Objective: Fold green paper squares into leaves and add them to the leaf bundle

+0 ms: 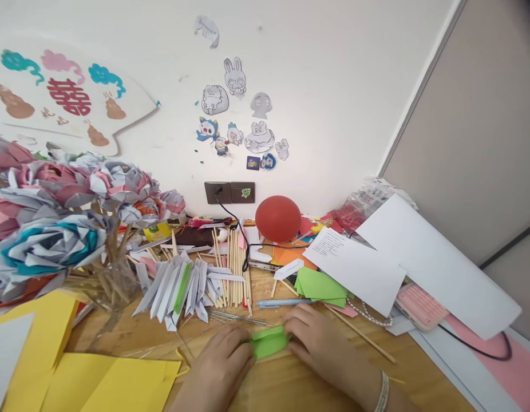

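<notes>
Both hands were closed on a green slip (270, 344), low over the table (286, 382) and close to the person. The left hand (228, 356) gripped its nine o'clock end with bent fingers; the right hand (313, 339) pinched its three o'clock end, and a bracelet (382, 392) circled that wrist. A crease ran lengthwise along the slip.

Counting the clock from the slip, a blue pen (282, 303) lay just beyond at one, its end near the right hand. Between one and two sat a stack of green sheets (319, 284), with a printed page (355, 269) farther out toward two. A pink keypad (422, 307) rested between two and three, partly under a white sheet (445, 269).

Straight out at twelve, by the wall (333, 114), was a red balloon (278, 218). Wooden sticks (236, 269) lay side by side at eleven. At ten came a row of folded strips (164, 292), mostly white with one green, and beyond them paper flowers (54, 240). Yellow paper (113, 380) spread between eight and nine.
</notes>
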Tool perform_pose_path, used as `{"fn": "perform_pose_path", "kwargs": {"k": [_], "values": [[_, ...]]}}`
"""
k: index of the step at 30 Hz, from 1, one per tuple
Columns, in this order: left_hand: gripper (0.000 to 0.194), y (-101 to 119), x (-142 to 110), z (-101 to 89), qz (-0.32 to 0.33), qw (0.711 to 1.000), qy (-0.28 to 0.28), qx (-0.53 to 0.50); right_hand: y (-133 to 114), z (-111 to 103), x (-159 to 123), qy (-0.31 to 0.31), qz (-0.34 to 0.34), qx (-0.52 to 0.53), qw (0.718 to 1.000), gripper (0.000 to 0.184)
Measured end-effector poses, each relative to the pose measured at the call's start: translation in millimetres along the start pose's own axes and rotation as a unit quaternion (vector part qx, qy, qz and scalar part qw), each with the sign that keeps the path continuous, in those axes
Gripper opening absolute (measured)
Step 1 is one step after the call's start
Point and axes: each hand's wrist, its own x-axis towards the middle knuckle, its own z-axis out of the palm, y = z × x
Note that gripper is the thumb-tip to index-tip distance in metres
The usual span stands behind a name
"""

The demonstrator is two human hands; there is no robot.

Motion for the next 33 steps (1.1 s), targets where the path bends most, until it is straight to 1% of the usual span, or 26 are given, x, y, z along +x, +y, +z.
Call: {"fn": "perform_pose_path", "kwargs": {"k": [4, 6, 11, 15, 18, 23, 27, 29, 30, 31, 33], "values": [[0.019, 0, -1, 0.5, -0.008, 1.0, -0.02, 0.003, -1, -4, 1, -0.016, -0.013, 0.007, 1.0, 0.01], [0.018, 0, -1, 1.2, -0.007, 1.0, -0.023, 0.003, -1, -4, 0, -0.015, 0.0, 0.022, 1.0, 0.01], [0.018, 0, 0, 3.9, -0.014, 1.0, -0.024, 0.004, -3, -2, -1, 0.019, 0.094, 0.116, 0.989, 0.014], [0.021, 1, 2, 4.5, -0.036, 0.999, -0.031, 0.002, -4, 0, 2, 0.023, 0.151, 0.14, 0.978, 0.014], [0.02, 5, 5, 4.5, -0.073, 0.996, -0.042, -0.01, -6, 2, 3, 0.031, 0.183, 0.14, 0.973, 0.014], [0.011, 9, 8, 9.3, -0.185, 0.982, -0.035, -0.002, -10, 8, 5, 0.046, 0.229, 0.118, 0.965, 0.016], [0.009, 8, 7, 12.4, -0.23, 0.973, -0.03, 0.008, -10, 9, 5, 0.055, 0.259, 0.103, 0.959, 0.014], [0.008, 6, 6, 12.5, -0.226, 0.974, -0.024, 0.011, -8, 8, 6, 0.052, 0.278, 0.102, 0.954, 0.015], [0.011, 5, 5, 12.5, -0.212, 0.977, -0.022, 0.013, -7, 8, 6, 0.049, 0.285, 0.104, 0.951, 0.016], [0.018, 5, 4, 12.7, -0.188, 0.982, -0.02, 0.019, -7, 7, 6, 0.046, 0.29, 0.106, 0.95, 0.016], [0.029, 3, 3, 13.5, -0.12, 0.992, -0.014, 0.045, -5, 7, 7, 0.044, 0.295, 0.11, 0.948, 0.017]]}}
